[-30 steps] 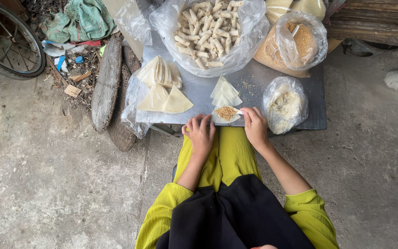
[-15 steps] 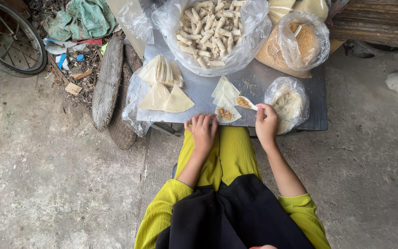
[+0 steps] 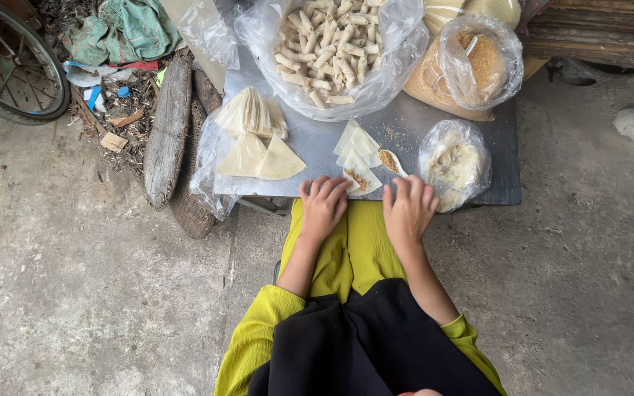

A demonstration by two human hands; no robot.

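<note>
A small triangular wrapper (image 3: pixel 362 180) with brown filling on it lies at the near edge of the grey metal tabletop (image 3: pixel 310 150). The fingertips of my left hand (image 3: pixel 323 207) rest flat at its left corner, fingers apart. My right hand (image 3: pixel 409 210) holds the handle of a white spoon (image 3: pixel 390 161) that carries brown filling just right of the wrapper. Loose wrappers (image 3: pixel 357 143) lie behind it. Both forearms rest over my yellow-green lap.
A stack of triangular wrappers (image 3: pixel 257 139) sits on plastic at the left. A large bag of rolled pieces (image 3: pixel 329 45) is at the back, a bag of crumbs (image 3: pixel 471 64) at back right, a bag of pale filling (image 3: pixel 453 166) beside my right hand. Wood, rubbish and a wheel (image 3: pixel 10 70) lie left.
My right hand lifted the spoon towards the bag on the right, then drew back nearer the wrapper with filling on the spoon. My left hand stayed at the wrapper.
</note>
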